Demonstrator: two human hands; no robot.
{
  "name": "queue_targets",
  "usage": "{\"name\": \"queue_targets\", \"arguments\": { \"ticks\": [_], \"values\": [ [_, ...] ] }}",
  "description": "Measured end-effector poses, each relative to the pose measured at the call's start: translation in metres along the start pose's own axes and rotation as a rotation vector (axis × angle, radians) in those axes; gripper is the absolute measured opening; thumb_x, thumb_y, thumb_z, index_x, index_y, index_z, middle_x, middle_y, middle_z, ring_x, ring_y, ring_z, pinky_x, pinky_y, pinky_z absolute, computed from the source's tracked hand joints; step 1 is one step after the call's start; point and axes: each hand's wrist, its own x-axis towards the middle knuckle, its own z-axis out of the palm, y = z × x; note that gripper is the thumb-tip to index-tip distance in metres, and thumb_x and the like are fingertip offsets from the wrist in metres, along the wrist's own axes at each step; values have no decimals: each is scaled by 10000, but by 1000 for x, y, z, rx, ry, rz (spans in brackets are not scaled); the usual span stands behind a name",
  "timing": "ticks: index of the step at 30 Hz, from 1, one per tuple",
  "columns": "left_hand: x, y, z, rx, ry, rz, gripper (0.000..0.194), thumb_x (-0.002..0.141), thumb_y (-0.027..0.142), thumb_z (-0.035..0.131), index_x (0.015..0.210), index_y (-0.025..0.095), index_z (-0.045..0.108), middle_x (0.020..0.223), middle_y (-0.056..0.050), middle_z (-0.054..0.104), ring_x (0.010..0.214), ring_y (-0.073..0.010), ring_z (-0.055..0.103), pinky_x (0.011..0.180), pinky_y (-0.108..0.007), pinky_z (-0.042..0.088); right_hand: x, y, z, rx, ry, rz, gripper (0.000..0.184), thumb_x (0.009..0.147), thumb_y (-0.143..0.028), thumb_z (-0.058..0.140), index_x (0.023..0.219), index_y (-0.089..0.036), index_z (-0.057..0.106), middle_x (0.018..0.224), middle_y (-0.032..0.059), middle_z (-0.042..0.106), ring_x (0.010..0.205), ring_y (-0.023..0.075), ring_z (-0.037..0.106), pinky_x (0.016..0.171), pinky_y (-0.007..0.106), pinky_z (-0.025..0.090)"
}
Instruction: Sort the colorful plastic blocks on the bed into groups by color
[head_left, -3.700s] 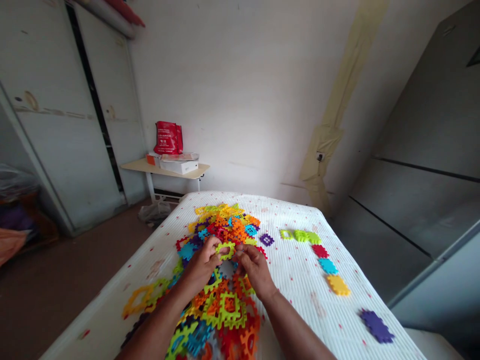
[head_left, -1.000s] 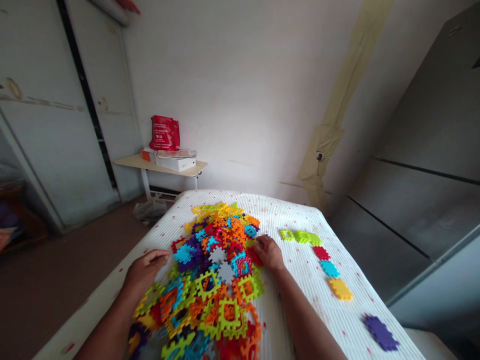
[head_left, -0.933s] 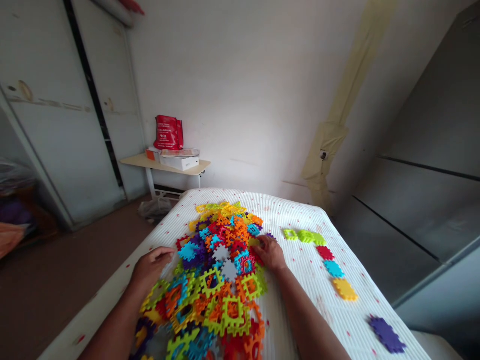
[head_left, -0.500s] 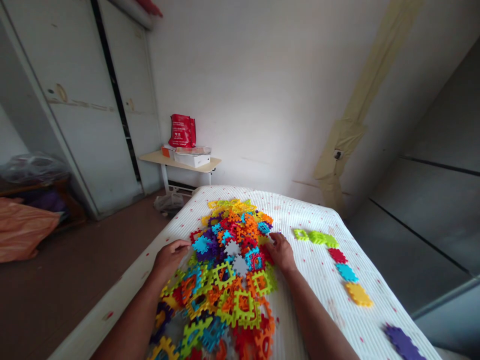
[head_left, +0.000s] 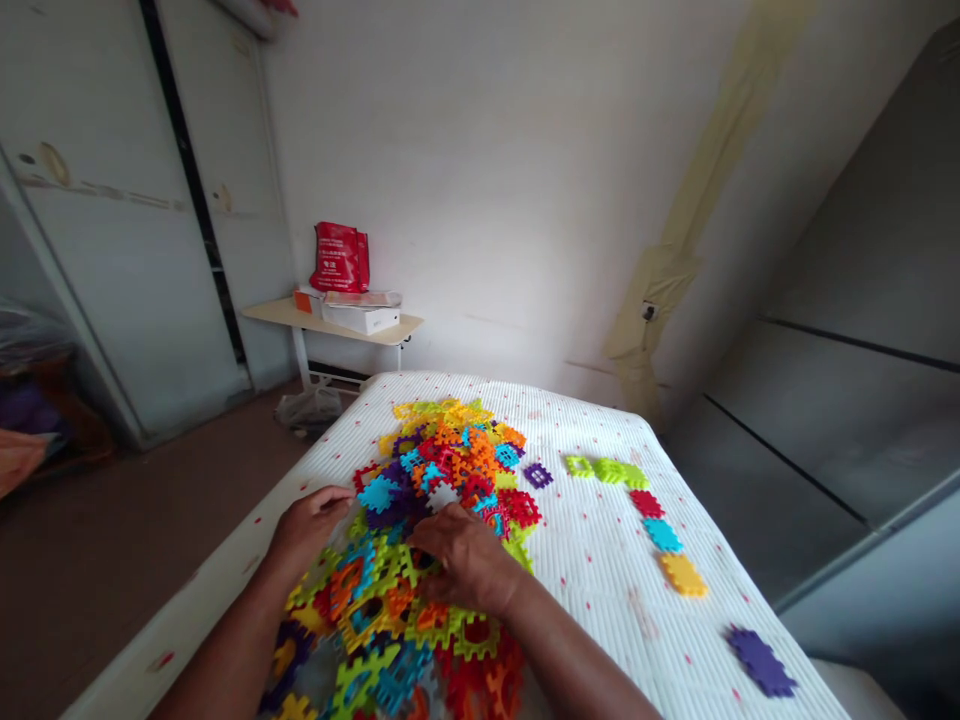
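A heap of toothed plastic building tiles in many colours lies on the bed. My right hand reaches over its middle, fingers curled down among the tiles; what they grip, if anything, is hidden. Just beyond its fingers shows a grey tile. At the heap's left edge is my left hand, its fingers bent together by a see-through, pale plastic edge; I cannot make out what they hold. A light blue tile lies on the heap near it. One purple window tile sits apart, just right of the heap.
Along the right of the bed runs a line of tiles: green tiles, a red tile, a blue tile, a yellow tile and a purple tile. A small table behind carries a red bag and boxes.
My right hand has moved left from the heap's right edge onto its middle, covering one grey tile. The purple window tile now shows where that hand was. My left hand stays at the left edge.
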Motion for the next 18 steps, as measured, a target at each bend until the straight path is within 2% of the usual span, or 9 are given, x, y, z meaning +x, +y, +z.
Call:
{"name": "queue_targets", "arguments": {
  "ticks": [3,5,8,10,14,18],
  "values": [
    [-1,5,-2,9,-21,-15,390,528,508,578,723,181,664,722,-33,704,730,-223,629,646,-257,466,-2,8,-12,40,77,13,495,705,-288,704,1176,-231,563,1131,31,637,1008,172,562,926,285,385],
    [-2,7,-3,26,-31,-21,401,530,510,583,737,179,672,734,-24,708,754,-227,627,661,-254,467,-9,20,-29,27,175,96,494,711,-227,681,1188,-229,554,1170,35,619,1052,171,548,950,292,371],
    [-1,9,-5,53,-26,-27,416,507,512,592,742,181,683,747,-13,712,788,-239,626,690,-259,468,-30,48,-55,-104,309,371,472,705,-157,639,1169,-219,573,1167,54,620,1050,204,538,946,343,386],
    [0,9,-5,69,-15,-32,412,486,510,594,724,187,686,743,-10,713,800,-248,628,693,-262,469,-53,72,-64,-198,351,557,469,700,-125,609,1159,-218,583,1151,56,628,1037,215,537,944,364,393],
    [3,7,-5,103,-14,-41,375,485,529,574,665,218,678,711,3,713,783,-257,640,676,-273,481,-101,113,-59,-310,325,774,493,672,-67,573,1142,-214,592,1161,52,626,1086,212,527,989,367,368],
    [5,2,-5,103,-20,-39,348,518,528,571,673,234,675,737,5,721,779,-257,655,674,-284,499,-127,130,-49,-279,309,880,515,666,-82,597,1161,-220,585,1245,59,578,1145,212,508,962,335,402]
  ]
}}
